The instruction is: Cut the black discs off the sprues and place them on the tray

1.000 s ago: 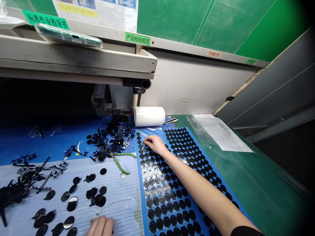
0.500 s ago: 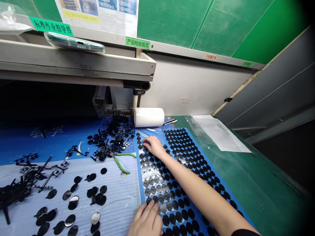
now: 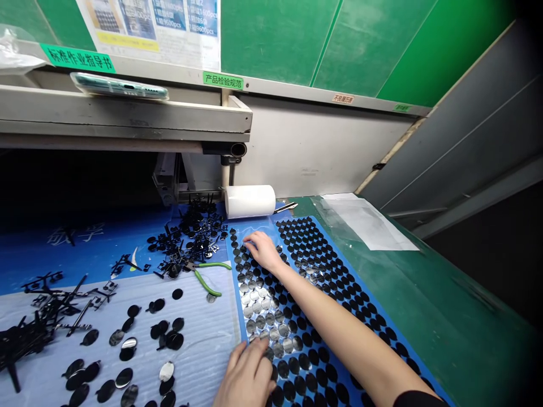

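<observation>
Rows of round black discs [image 3: 282,369] cover a blue sheet [image 3: 251,227]; some reflect light brightly. Over the sheet's far left part is my right hand [image 3: 263,250], its fingers bent and thumb and forefinger drawn together. Whatever is between those fingertips is hidden or too small to name. My left hand [image 3: 246,373] lies palm down at the sheet's near left edge, fingers stretched forward, tips touching the nearby discs. Left of it, loose black discs [image 3: 124,377] are scattered on a pale foam sheet [image 3: 203,345].
Green-handled nippers [image 3: 207,277] lie beside a heap of black plastic sprues [image 3: 195,232]. More sprues [image 3: 46,311] are piled at the left. A white roll [image 3: 250,201] stands behind the blue sheet. White paper [image 3: 369,223] lies at the right. A shelf [image 3: 127,121] overhangs the back left.
The whole view has shifted slightly, so things appear farther left. My right hand keeps nearly the same place over the sheet, and my left hand still rests at its edge.
</observation>
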`<action>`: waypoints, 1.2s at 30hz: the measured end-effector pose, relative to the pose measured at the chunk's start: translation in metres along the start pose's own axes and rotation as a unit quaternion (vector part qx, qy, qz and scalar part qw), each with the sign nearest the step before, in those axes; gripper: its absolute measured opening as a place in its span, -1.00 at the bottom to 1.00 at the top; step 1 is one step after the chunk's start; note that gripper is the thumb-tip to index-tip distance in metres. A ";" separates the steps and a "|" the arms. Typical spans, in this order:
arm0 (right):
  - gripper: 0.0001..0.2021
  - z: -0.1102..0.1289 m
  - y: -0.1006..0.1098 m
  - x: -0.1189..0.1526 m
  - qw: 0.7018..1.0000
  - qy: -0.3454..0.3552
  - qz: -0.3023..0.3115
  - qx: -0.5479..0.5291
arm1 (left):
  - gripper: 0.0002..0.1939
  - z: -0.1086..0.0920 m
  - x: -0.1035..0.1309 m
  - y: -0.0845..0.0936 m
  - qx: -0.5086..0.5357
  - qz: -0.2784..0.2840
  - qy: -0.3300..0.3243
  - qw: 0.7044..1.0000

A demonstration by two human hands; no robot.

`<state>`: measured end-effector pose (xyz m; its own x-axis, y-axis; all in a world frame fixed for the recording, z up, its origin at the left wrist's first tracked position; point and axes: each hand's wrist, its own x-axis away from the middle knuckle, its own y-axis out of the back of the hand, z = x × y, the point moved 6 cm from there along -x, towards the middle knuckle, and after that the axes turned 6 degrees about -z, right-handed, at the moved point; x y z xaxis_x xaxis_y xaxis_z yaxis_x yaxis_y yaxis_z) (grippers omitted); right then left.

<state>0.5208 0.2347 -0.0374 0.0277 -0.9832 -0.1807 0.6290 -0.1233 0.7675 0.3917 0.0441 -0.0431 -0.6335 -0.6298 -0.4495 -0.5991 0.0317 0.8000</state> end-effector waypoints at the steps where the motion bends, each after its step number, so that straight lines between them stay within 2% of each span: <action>1: -0.80 0.004 0.005 0.007 1.000 -0.011 0.005 -0.027 | -0.91 0.006 -0.004 0.010 0.034 -0.012 0.038 0.999; 4: -0.83 0.026 0.013 0.041 0.988 -0.036 0.073 -0.128 | -0.94 0.027 -0.014 0.046 0.144 -0.087 0.175 0.970; 6: -0.84 0.045 0.010 0.072 0.964 -0.048 0.166 -0.201 | -0.93 0.035 -0.019 0.064 0.172 -0.135 0.201 0.955; 7: -0.83 0.054 0.009 0.087 0.950 -0.059 0.199 -0.233 | -0.92 0.037 -0.020 0.070 0.172 -0.149 0.193 0.954; 9: -0.80 0.067 0.008 0.109 0.930 -0.093 0.220 -0.280 | -0.90 0.036 -0.022 0.075 0.147 -0.158 0.156 0.964; 12: -0.81 0.074 0.008 0.124 0.918 -0.142 0.187 -0.321 | -0.90 0.030 -0.021 0.073 0.084 -0.151 0.091 0.981; 15: -0.76 0.073 0.001 0.125 0.901 -0.174 0.182 -0.355 | -0.90 0.025 -0.020 0.071 0.064 -0.157 0.053 0.984; 20: -0.70 0.069 -0.012 0.124 0.848 -0.205 0.265 -0.410 | -0.85 0.022 -0.018 0.080 0.071 -0.191 0.024 0.979; 24: -0.73 0.066 -0.016 0.121 0.829 -0.206 0.322 -0.408 | -0.79 0.018 -0.014 0.077 0.032 -0.162 -0.041 0.985; 27: -0.78 0.066 -0.018 0.118 0.832 -0.188 0.359 -0.379 | -0.80 0.018 -0.010 0.071 0.002 -0.169 -0.062 0.984; 30: -0.82 0.069 -0.016 0.114 0.855 -0.148 0.367 -0.336 | -0.74 0.024 -0.007 0.064 -0.007 -0.173 -0.006 0.985; 33: -0.81 0.074 -0.010 0.101 0.892 -0.091 0.339 -0.284 | -0.76 0.034 -0.004 0.058 -0.026 -0.136 0.058 0.989; 36: -0.86 0.061 0.000 0.071 0.937 -0.049 0.271 -0.215 | -0.78 0.049 0.007 0.066 -0.076 -0.106 0.130 0.983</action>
<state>0.4751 0.1568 -0.0129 0.3754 -0.8961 0.2370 0.7988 0.4424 0.4076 0.3239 0.0794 -0.0129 -0.3445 -0.7869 -0.5119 -0.6113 -0.2258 0.7585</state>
